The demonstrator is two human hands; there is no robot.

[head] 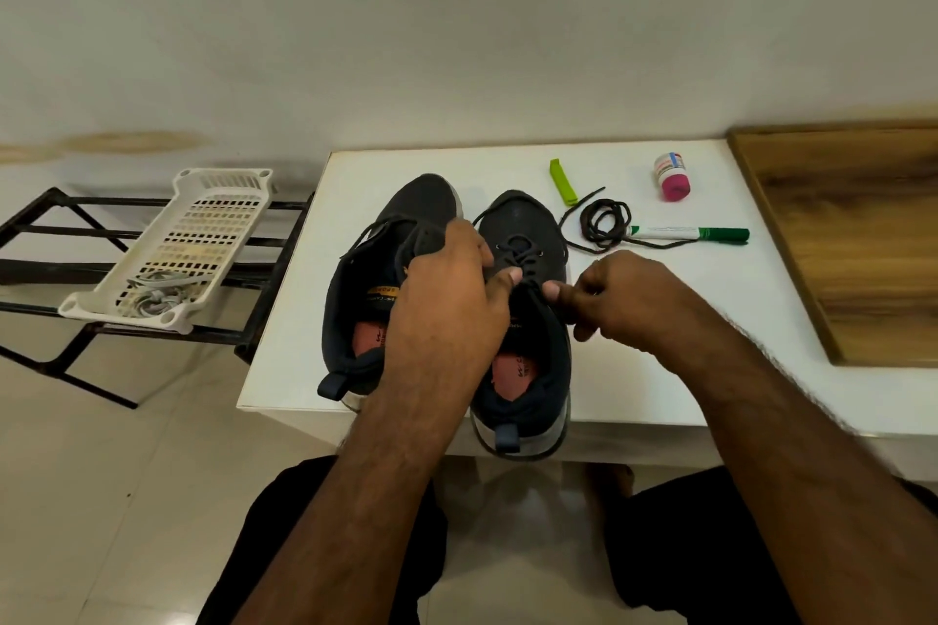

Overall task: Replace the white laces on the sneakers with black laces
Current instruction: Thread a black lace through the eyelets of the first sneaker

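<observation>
Right sneaker (523, 239) stands heel-first at the table's (660, 371) near edge, long axis pointing away. Both hands meet over its lacing: left hand (446, 299) grips the tongue, right hand (619, 299) pinches the lace.

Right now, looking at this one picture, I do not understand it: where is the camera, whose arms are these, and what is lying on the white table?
There is no machine here. The camera sits on a person's head and looks down, so the two bare arms are that person's own. On the white table stand two dark sneakers. The left hand rests over them, and the right hand pinches a dark lace at the right sneaker. Behind lie a coiled dark spare lace, a green marker pen, a lime-green plastic clip and a small pink-capped bottle. Left of the table, a white plastic basket sits on a black metal rack.
</observation>
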